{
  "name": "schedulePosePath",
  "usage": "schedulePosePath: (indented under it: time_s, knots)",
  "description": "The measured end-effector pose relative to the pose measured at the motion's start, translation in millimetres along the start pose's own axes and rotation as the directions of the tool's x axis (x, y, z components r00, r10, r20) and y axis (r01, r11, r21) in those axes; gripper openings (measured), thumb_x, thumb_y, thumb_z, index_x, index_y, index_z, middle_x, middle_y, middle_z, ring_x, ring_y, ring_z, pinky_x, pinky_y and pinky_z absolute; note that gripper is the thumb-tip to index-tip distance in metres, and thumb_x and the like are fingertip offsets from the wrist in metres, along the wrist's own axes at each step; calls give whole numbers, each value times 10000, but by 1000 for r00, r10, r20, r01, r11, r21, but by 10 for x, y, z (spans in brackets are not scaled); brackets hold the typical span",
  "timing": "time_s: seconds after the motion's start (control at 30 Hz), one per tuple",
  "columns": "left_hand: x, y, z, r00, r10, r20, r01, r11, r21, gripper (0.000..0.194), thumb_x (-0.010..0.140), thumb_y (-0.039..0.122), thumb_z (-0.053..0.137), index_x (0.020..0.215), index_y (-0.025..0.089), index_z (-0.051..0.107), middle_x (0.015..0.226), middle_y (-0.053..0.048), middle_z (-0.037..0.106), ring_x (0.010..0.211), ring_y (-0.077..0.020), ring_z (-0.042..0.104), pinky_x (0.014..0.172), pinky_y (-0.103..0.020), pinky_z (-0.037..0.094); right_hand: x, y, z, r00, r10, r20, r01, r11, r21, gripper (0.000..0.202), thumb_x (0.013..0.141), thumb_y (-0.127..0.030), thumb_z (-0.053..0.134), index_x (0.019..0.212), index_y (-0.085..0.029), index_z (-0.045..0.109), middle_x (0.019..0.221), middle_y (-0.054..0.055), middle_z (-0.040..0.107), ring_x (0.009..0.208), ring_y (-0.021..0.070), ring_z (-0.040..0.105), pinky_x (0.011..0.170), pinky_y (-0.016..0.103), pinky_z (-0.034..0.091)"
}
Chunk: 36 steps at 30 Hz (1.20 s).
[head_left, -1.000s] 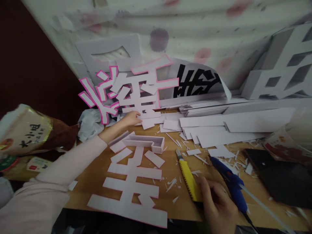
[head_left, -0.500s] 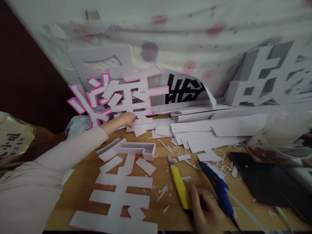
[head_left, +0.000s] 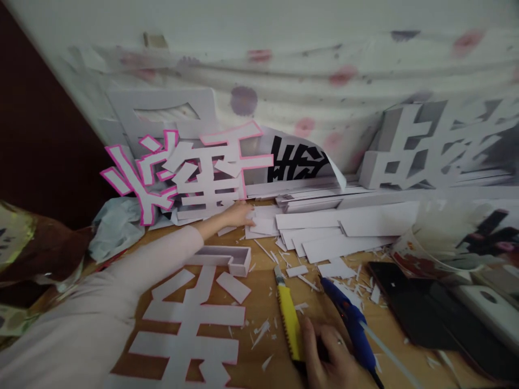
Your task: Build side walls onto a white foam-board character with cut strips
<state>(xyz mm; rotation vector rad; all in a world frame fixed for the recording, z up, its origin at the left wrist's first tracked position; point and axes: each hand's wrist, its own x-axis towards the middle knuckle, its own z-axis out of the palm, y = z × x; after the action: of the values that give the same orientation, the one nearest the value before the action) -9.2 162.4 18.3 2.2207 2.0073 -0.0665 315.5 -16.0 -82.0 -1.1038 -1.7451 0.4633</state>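
My left hand (head_left: 238, 214) reaches out over small white board offcuts (head_left: 265, 222) at the back of the table, its fingers stretched and apart; their tips are at the pieces, and contact is unclear. Just left of it a white cut-out character with pink edges (head_left: 148, 186) leans upright. Below my left forearm lies a flat white cut-out (head_left: 184, 319) with a raised box-like wall (head_left: 239, 261) at its top. My right hand (head_left: 334, 359) rests with curled fingers beside a yellow utility knife (head_left: 290, 321); the inside of that hand is hidden. A blue glue gun (head_left: 352, 319) lies to its right.
White board strips (head_left: 348, 221) are stacked along the back, with thin scraps before them. A thick white character (head_left: 409, 146) stands at the back right. On the right are a paper tub (head_left: 425, 254) and a black phone-like slab (head_left: 405, 302). A plastic bag (head_left: 115, 227) sits left.
My left hand has moved right from the foot of the pink-edged character to the offcuts, and its fingers have opened. The view has shifted slightly. My right hand stays beside the knife.
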Motion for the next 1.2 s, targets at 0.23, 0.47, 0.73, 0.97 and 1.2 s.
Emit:
schedulePosePath:
  time_s: [0.23, 0.47, 0.73, 0.97, 1.2]
  knots:
    - [31, 223, -165, 997, -30, -72, 15, 980, -200, 246, 901, 361, 678, 1007, 139, 668, 1029, -57, 699, 942, -196, 670, 874, -417, 556, 34, -36, -5, 1000, 3, 11, -3, 1000, -13, 373, 963, -380, 589, 644, -189, 629, 577, 6, 595, 534, 144, 568, 540, 243, 456]
    - [-1495, -95, -654, 872, -295, -390, 121, 903, -412, 225, 843, 299, 614, 994, 168, 718, 994, -64, 767, 888, -197, 723, 827, -316, 569, 47, -74, 12, 999, 40, -16, -40, 999, 0, 371, 951, -430, 599, 682, -182, 659, 640, 27, 645, 564, 152, 602, 565, 244, 456]
    - [-3020, -83, 151, 487, -584, -650, 342, 812, -473, 174, 811, 439, 673, 836, 297, 770, 887, -3, 757, 843, -218, 700, 829, -364, 576, 100, -182, -23, 997, 73, -32, -74, 997, -18, 403, 934, -499, 592, 683, -191, 662, 647, 36, 671, 563, 167, 606, 565, 271, 441]
    - [-2985, -149, 596, 481, -622, -618, 371, 783, -500, 216, 846, 361, 602, 867, 232, 774, 904, -38, 760, 840, -193, 695, 811, -306, 562, 76, -181, -18, 986, 164, 3, -164, 985, -57, 430, 911, -555, 592, 682, -198, 665, 665, 58, 675, 595, 200, 613, 573, 299, 442]
    - [-2990, -249, 741, 497, -593, -634, 320, 804, -501, 255, 875, 385, 588, 882, 228, 789, 879, -36, 758, 816, -187, 688, 778, -298, 560, 103, -177, -16, 983, 185, 7, -183, 979, -90, 484, 885, -609, 589, 666, -185, 666, 651, 55, 667, 604, 206, 618, 602, 299, 475]
